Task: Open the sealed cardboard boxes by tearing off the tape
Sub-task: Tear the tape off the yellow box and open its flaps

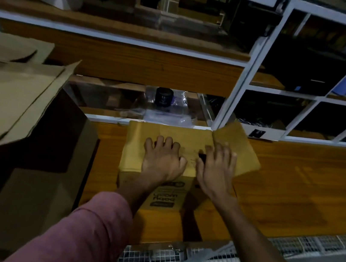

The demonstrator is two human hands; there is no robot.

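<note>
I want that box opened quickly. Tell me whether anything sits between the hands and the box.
Nothing visible does. The left hand lies flat on the box top, and the right hand rests at the seam beside the raised flap.

Your cardboard box sits upright on the wooden desk, near its back edge. It is plain brown, with dark print upside down on the side facing you. Its right top flap is lifted and angled outward; the left part of the top lies flat.
</note>
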